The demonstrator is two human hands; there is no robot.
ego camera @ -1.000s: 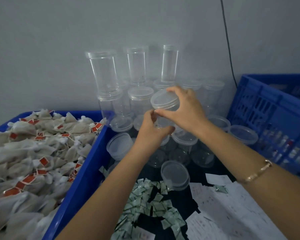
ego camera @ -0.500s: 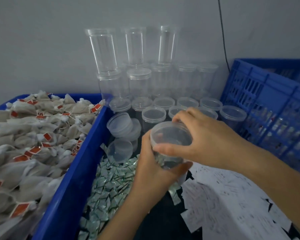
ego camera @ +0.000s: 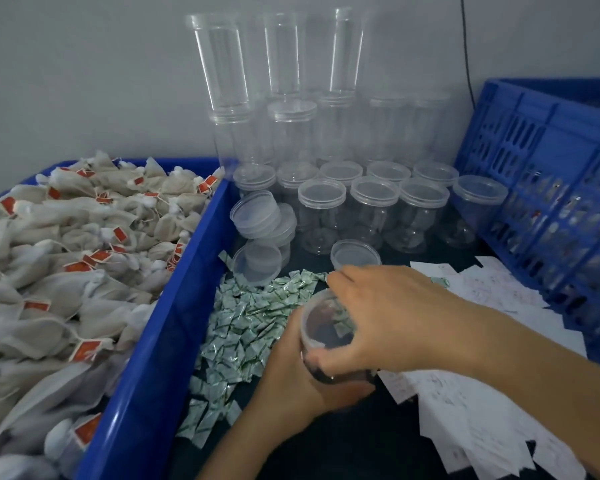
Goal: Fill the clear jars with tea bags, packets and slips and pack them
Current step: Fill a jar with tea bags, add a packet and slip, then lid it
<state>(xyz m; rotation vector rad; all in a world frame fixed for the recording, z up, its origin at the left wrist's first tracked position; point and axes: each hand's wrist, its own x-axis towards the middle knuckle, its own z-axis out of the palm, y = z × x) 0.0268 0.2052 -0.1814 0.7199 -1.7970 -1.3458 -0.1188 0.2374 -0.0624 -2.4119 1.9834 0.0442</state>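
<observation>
Together, both hands [ego camera: 378,327] grip round clear jar [ego camera: 328,327]

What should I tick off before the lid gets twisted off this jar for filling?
1. Jar steadied: ok, the left hand grips the jar by its body.
2. Lid grasped: ok, the right hand curls its fingers round the lid.
3. Lid off: not ok, it looks seated on the jar.
4. Jar empty: cannot tell, the hands cover most of it.
5. Packets in reach: ok, piled beside the jar.
6. Tea bags and slips stocked: ok, bags fill the blue bin.
</observation>
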